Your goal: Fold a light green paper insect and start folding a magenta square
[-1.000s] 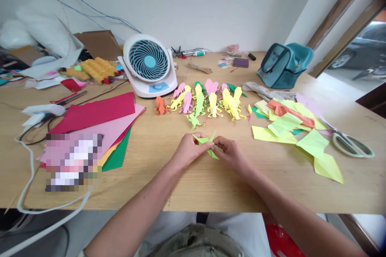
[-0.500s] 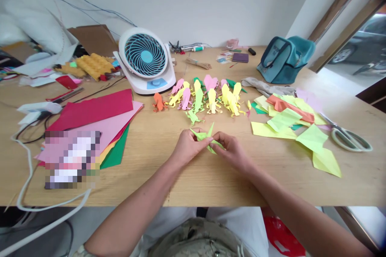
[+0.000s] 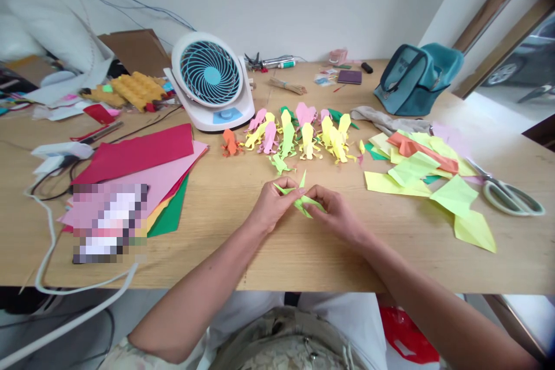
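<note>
Between my two hands is a light green folded paper piece (image 3: 302, 203) with several pointed arms sticking out. My left hand (image 3: 274, 203) pinches it from the left, thumb on top. On the other side, my right hand (image 3: 333, 211) grips a pointed arm between thumb and fingers. Parts of the paper are hidden behind the fingers. Just beyond stands a group of folded paper frogs in several colours, among them a light green frog (image 3: 280, 164), an orange frog (image 3: 231, 143) and a yellow frog (image 3: 309, 141).
Loose yellow and green paper pieces (image 3: 453, 195) lie at right beside scissors (image 3: 511, 196). Coloured paper sheets (image 3: 134, 153) are stacked at left. Behind them stand a white fan (image 3: 211, 78) and a teal bag (image 3: 416, 80). A white cable (image 3: 50, 243) crosses the left table edge.
The view has shifted slightly. My left thumb sits a little differently on the green paper, and my right fingers have moved slightly. Both hands keep hold of it.
</note>
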### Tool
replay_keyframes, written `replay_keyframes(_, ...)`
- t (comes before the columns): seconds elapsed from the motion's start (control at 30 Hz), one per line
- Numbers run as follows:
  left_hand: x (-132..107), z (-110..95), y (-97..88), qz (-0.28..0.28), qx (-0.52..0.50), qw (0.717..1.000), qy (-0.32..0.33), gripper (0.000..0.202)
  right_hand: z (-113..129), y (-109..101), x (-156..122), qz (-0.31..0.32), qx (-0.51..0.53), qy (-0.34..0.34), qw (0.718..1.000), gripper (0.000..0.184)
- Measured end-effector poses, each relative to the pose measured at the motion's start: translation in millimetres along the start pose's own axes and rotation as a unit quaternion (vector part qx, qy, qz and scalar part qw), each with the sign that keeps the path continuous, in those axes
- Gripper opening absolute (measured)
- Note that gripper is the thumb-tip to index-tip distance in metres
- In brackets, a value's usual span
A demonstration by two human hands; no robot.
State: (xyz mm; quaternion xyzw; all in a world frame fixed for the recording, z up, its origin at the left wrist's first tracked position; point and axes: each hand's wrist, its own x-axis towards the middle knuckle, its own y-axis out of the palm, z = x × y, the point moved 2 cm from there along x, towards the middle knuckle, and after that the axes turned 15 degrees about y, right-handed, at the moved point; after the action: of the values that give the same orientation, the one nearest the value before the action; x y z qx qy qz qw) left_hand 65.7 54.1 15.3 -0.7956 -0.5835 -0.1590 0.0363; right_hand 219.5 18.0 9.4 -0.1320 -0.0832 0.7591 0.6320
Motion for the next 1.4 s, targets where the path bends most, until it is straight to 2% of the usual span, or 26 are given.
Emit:
replay_keyframes(0.1, 0.1, 1.0, 0.9, 0.004, 0.015, 1.0, 0.012, 0.03, 1.5, -0.6, 1.7, 0.028, 0.044, 0.038, 0.998, 0.037)
replay_keyframes(0.2, 0.6, -0.1, 1.7, 0.024, 0.022, 0.999, 0.01, 0.032, -1.1, -1.3, 4.9, 0.009, 0.069, 0.06, 0.996, 0.046)
replay_keyframes(0.3, 2.3, -0.4, -1.5, 0.035, 0.038, 0.999, 0.017, 0.037, -4.5, -1.8, 6.5, -0.02, 0.084, 0.056, 0.995, 0.046)
replay_keyframes(0.43, 2.8, 3.5, -8.5, 0.021, 0.106, 0.994, 0.02, 0.04, -4.8, -4.2, 4.9, -0.086, 0.066, 0.034, 0.994, 0.042)
replay_keyframes(0.53, 1.2, 3.8, -7.5, 0.019, 0.081, 0.997, -0.011, 0.042, -3.5, -6.0, 4.4, -0.115, 0.067, 0.029, 0.991, 0.041)
replay_keyframes(0.67, -0.8, -0.4, 1.1, 0.049, -0.013, 0.996, -0.067, 0.047, -5.3, -6.3, 6.8, -0.068, 0.164, 0.072, 0.981, 0.044)
replay_keyframes(0.77, -1.0, -0.5, 5.2, 0.052, -0.023, 0.996, -0.064, 0.045, -6.9, -5.7, 7.4, -0.038, 0.211, 0.096, 0.972, 0.046)
replay_keyframes(0.87, -1.4, 2.4, 6.7, 0.033, -0.02, 0.998, -0.056, 0.038, -6.6, -5.2, 6.3, -0.025, 0.214, 0.099, 0.971, 0.045)
replay_keyframes(1.0, -1.8, 4.7, 6.6, -0.01, -0.006, 0.999, -0.046, 0.036, -4.9, -5.2, 4.7, -0.02, 0.172, 0.085, 0.981, 0.041)
replay_keyframes(1.07, -1.9, 4.1, 6.7, -0.013, -0.007, 0.999, -0.048, 0.036, -5.1, -5.6, 4.9, -0.023, 0.158, 0.079, 0.984, 0.04)
replay_keyframes(1.13, -1.3, 2.0, 6.3, -0.007, -0.011, 0.999, -0.038, 0.036, -6.4, -6.0, 5.6, -0.025, 0.164, 0.082, 0.983, 0.039)
replay_keyframes(1.23, 1.4, -3.2, 1.6, -0.019, 0.01, 1.0, 0.011, 0.039, -8.8, -6.4, 6.6, -0.021, 0.182, 0.097, 0.978, 0.038)
replay_keyframes(1.4, 7.6, -9.2, -12.3, -0.063, 0.09, 0.99, 0.086, 0.022, -9.3, -6.6, 6.4, -0.022, 0.167, 0.109, 0.98, 0.038)
